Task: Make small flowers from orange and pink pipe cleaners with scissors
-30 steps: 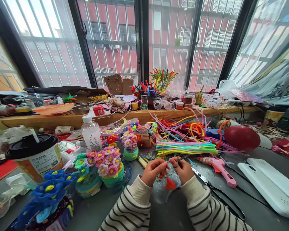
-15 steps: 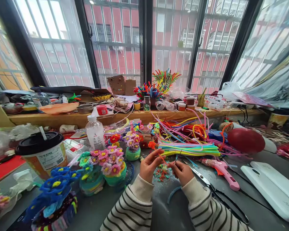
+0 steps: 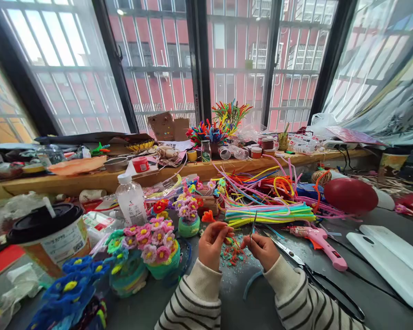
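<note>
- The left hand (image 3: pixel 210 247) was above the worktop (image 3: pixel 242 311), its grip narrow, with thumb and fingertips drawn together around the stem of an orange fuzzy piece (image 3: pixel 208 217).
- The orange fuzzy piece showed just above that hand's knuckles; its stem was mostly hidden by the fingers.
- The right hand (image 3: pixel 264 251) was just beside the left, its grip closed on a thin dark tool (image 3: pixel 255 221) that pointed upward; what kind of tool it was could not be told.
- A small gap lay between the two hands, and an orange strand showed near the right fingertips, too small to follow clearly.
- Below and between the hands, red, orange and green clippings (image 3: pixel 233 257) were scattered over the worktop.
- A curved blue-grey strip (image 3: pixel 249 283) lay nearer the wearer, between the striped sleeves.
- Large scissors (image 3: pixel 298 260) with black handles rested beside the right hand and sleeve, and a pink glue gun (image 3: pixel 325 245) lay just beyond them.
- Behind the hands stretched a bundle of pastel fuzzy stems (image 3: pixel 268 214), with a tangle of loose stems (image 3: pixel 258 188) farther back.
- To the left stood a pot of pink flowers (image 3: pixel 158 242), and nearer the wearer were blue flowers (image 3: pixel 72 286).
- A lidded cup (image 3: pixel 57 236) and a clear bottle (image 3: pixel 132 204) stood beyond those flowers.
</note>
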`<control>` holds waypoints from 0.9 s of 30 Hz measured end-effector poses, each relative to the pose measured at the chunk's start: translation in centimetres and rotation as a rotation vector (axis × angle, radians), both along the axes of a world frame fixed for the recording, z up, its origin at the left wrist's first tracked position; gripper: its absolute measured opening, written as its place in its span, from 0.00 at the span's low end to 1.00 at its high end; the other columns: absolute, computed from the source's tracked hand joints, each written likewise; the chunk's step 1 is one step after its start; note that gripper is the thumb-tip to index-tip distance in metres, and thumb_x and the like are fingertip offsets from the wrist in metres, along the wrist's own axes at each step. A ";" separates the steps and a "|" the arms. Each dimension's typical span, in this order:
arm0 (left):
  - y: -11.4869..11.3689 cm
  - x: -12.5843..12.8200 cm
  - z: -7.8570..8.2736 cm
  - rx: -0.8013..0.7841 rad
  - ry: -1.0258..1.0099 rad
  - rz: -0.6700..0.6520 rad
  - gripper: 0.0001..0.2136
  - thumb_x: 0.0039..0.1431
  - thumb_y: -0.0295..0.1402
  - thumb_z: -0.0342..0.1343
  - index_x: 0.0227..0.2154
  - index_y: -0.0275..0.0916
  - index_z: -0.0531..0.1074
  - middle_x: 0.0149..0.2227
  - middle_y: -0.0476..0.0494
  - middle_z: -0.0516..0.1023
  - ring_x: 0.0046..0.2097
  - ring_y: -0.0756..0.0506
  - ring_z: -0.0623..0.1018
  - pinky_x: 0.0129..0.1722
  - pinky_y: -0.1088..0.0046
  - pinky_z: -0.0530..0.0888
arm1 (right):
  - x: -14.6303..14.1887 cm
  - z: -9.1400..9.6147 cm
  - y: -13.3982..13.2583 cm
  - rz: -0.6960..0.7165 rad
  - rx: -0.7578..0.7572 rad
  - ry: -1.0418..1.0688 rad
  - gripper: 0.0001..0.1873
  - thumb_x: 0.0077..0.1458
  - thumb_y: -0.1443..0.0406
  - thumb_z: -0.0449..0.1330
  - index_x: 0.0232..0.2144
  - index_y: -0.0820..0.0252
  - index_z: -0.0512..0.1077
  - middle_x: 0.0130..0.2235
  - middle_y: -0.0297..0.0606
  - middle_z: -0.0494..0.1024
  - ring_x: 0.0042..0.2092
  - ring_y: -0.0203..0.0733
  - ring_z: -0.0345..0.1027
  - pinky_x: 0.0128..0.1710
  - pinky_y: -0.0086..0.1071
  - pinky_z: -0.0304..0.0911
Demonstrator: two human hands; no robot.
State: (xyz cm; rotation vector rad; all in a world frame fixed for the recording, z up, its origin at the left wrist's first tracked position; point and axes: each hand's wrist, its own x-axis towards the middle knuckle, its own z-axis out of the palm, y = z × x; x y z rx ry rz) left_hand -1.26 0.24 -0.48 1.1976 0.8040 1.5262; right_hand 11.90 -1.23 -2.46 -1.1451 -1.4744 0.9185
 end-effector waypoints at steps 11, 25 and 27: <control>0.0 0.3 0.3 -0.114 -0.095 0.006 0.12 0.35 0.28 0.57 0.25 0.37 0.60 0.20 0.48 0.74 0.23 0.49 0.73 0.19 0.78 0.67 | -1.3 -0.1 -0.6 0.189 -0.078 0.105 0.19 0.37 0.52 0.53 0.15 0.63 0.68 0.16 0.32 0.68 0.20 0.32 0.58 0.21 0.25 0.54; 0.6 -0.3 0.2 -0.409 -0.456 -0.158 0.10 0.29 0.29 0.60 0.21 0.34 0.69 0.16 0.52 0.71 0.19 0.56 0.70 0.16 0.86 0.65 | -2.0 -0.7 -1.4 0.461 0.092 -0.153 0.40 0.37 0.41 0.30 0.13 0.63 0.70 0.10 0.30 0.53 0.14 0.28 0.47 0.14 0.23 0.43; 0.6 -0.4 0.3 -0.417 -0.475 -0.167 0.10 0.29 0.29 0.60 0.20 0.34 0.69 0.16 0.53 0.70 0.18 0.56 0.69 0.16 0.86 0.65 | -2.2 -0.7 -1.5 0.492 0.171 -0.208 0.40 0.38 0.41 0.30 0.11 0.62 0.69 0.10 0.31 0.55 0.15 0.29 0.47 0.14 0.24 0.44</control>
